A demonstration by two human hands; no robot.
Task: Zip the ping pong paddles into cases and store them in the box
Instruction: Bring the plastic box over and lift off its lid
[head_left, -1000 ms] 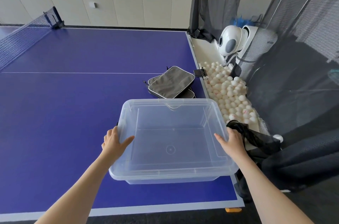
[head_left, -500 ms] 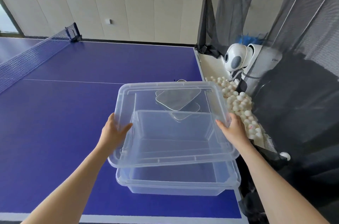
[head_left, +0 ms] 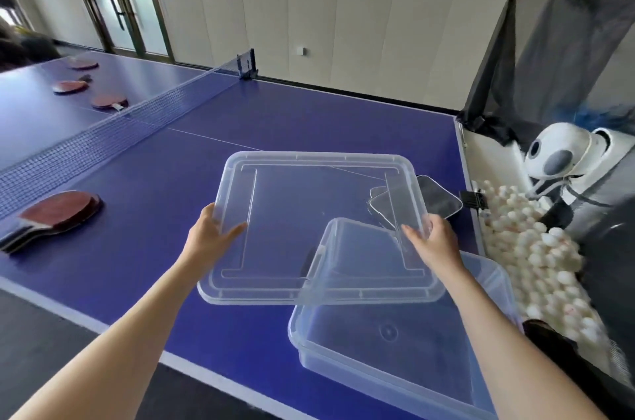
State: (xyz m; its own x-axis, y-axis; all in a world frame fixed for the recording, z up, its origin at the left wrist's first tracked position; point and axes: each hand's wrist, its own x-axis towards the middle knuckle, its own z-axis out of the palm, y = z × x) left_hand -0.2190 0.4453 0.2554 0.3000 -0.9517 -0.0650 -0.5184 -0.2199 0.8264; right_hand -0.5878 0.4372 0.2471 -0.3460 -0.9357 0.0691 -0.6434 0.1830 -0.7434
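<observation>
- lid (head_left: 309,223) now lifted off box (head_left: 360,375), swung left (half a sec ago it hovered right above).
- left hand (head_left: 209,237) & right hand (head_left: 433,241) each grip a lid edge, thumbs on top.
- box open, near right; cases (head_left: 443,201) just behind, paddles (head_left: 58,213) well apart at left, not yet zipped.

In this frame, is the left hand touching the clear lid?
Touching. The head view shows the left hand gripping the left edge of the lid, thumb on top.

Pale panelled wall (head_left: 378,7) runs behind the blue surface (head_left: 309,117), which a dark net (head_left: 103,138) divides. Dark-framed glazed doors (head_left: 113,0) at far left admit daylight. Floor (head_left: 41,333) dark grey. Black mesh screen (head_left: 556,41) stands at the right end.
</observation>
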